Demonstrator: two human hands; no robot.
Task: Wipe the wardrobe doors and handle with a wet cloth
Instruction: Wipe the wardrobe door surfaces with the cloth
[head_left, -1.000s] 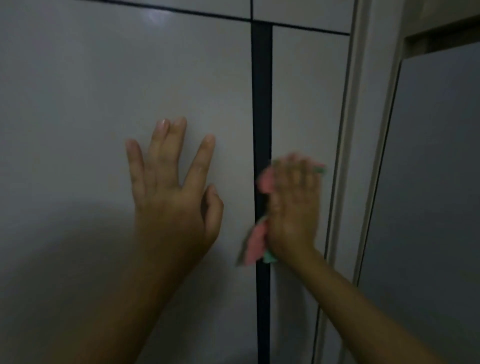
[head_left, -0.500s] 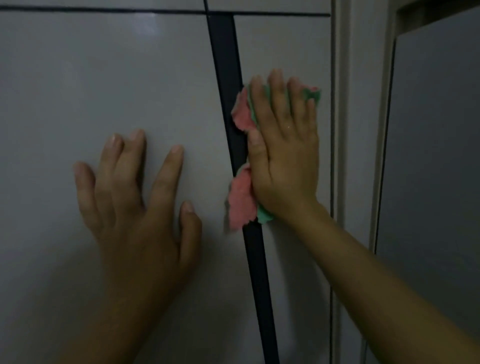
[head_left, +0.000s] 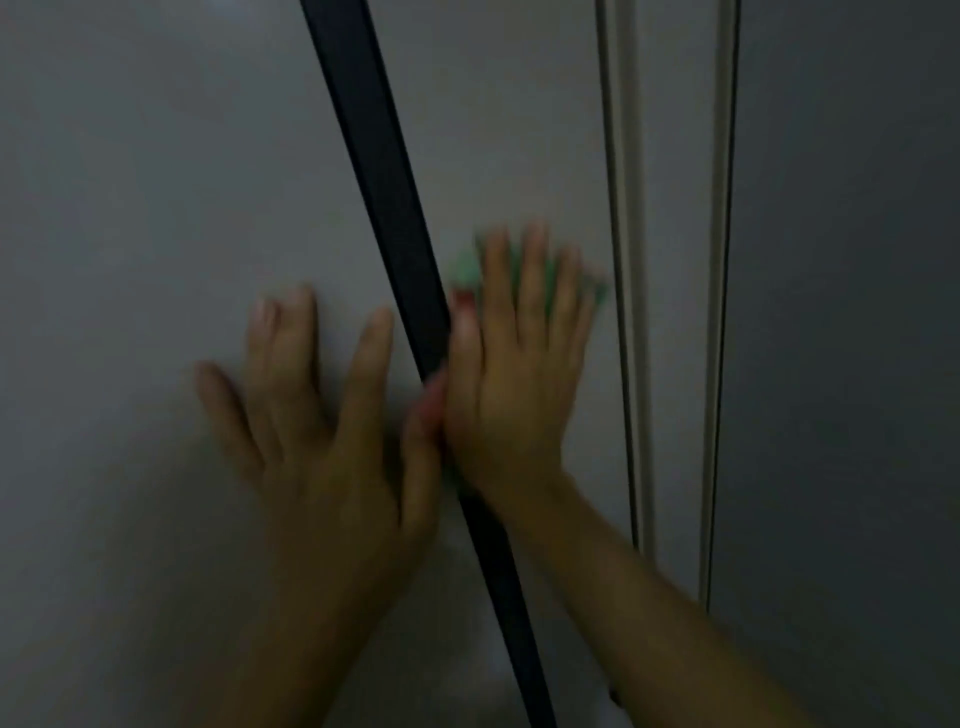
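Dim room, frame blurry. Pale glossy wardrobe doors fill the view: left door (head_left: 145, 218) and narrower right door (head_left: 524, 145), split by a dark vertical strip (head_left: 374, 171) that runs tilted from top centre to bottom centre; can't tell if it is the handle or a gap.

Right hand (head_left: 511, 374) lies flat on the right door, fingers straight and slightly spread, pressing the cloth (head_left: 465, 270) against the panel. Cloth sits mostly under the palm and fingers: green shows above the index finger and past the little finger, pink along the thumb edge, right against the dark strip. Not a curled grip, just a flat press.

Left hand (head_left: 317, 431) is just left of the right one, across the strip, flat on the left door, fingers splayed, holding nothing. Its thumb nearly meets the right hand's thumb side.

Right of the cloth hand: pale vertical frame mouldings (head_left: 631, 260), then a darker grey panel (head_left: 852, 312).
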